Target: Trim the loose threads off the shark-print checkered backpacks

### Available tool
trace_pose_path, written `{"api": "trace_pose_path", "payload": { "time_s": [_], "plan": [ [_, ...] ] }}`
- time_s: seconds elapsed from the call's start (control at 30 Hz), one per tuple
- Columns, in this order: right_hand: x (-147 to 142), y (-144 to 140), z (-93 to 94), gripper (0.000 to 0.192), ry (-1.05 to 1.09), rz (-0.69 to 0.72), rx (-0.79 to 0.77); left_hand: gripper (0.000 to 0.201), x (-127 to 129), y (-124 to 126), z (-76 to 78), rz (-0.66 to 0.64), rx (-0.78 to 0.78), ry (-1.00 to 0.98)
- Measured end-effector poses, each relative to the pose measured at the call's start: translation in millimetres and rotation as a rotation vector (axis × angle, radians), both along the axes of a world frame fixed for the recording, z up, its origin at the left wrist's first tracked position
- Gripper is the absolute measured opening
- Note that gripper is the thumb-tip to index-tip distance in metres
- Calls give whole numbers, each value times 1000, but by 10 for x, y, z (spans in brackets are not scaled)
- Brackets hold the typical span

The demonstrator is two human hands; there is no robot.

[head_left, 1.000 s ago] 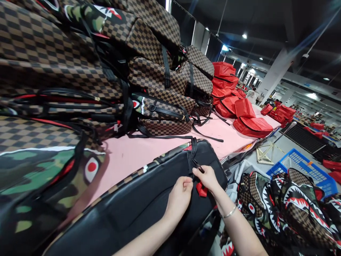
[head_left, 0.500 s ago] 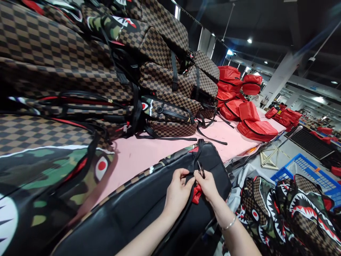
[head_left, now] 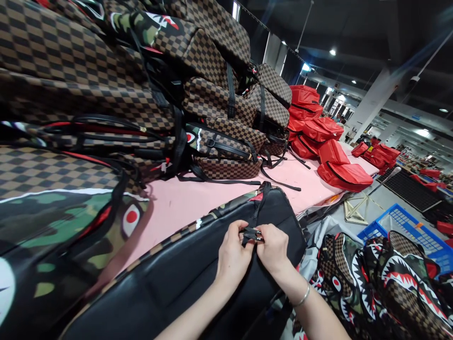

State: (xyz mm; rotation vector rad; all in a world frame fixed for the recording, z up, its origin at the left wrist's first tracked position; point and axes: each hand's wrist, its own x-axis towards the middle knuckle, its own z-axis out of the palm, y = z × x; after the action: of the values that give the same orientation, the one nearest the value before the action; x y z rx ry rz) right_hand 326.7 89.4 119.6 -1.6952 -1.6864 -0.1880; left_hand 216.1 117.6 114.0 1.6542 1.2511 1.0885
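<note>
A backpack lies with its black back panel up along the near edge of the pink table. Its black top strap runs down to my hands. My left hand pinches the strap's lower end against the panel. My right hand, with a thin bracelet on its wrist, holds small dark thread snips level, their tips against the strap at my left fingertips. The two hands touch over the strap.
Brown checkered and camouflage shark-face backpacks are piled high at the left and back. Red backpacks lie farther along the table. More shark-face backpacks are heaped on the floor at the right, beside a blue crate.
My hands have closed together on the strap. The snips swung from pointing up to lying level between the hands. The red tag under my right hand is now hidden.
</note>
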Motion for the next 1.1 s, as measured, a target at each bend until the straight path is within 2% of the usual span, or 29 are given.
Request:
{"api": "trace_pose_path", "payload": {
  "time_s": [0.07,0.23,0.3,0.47,0.57,0.67,0.77,0.9,1.1],
  "plan": [
    [-21,-20,-1,23,57,23,16,36,-2,-1,4,-13,11,3],
    [-12,0,125,17,529,121,-131,31,6,21,13,-5,217,-63],
    [-9,18,184,16,568,148,-152,27,9,47,17,-5,280,-97],
    [-22,38,265,18,481,190,-137,22,17,105,10,66,286,-173],
    [12,1,307,20,446,163,-148,20,26,117,-19,104,212,-261],
    [90,-79,357,25,267,95,-157,22,31,126,-42,111,95,-360],
    [187,-153,391,24,80,136,-140,23,31,132,-36,103,9,-416],
    [281,-177,397,22,-132,213,-113,25,33,133,-8,106,-23,-441],
    [284,-94,443,26,-387,217,-129,27,31,136,-2,99,-42,-440]
  ]
}}
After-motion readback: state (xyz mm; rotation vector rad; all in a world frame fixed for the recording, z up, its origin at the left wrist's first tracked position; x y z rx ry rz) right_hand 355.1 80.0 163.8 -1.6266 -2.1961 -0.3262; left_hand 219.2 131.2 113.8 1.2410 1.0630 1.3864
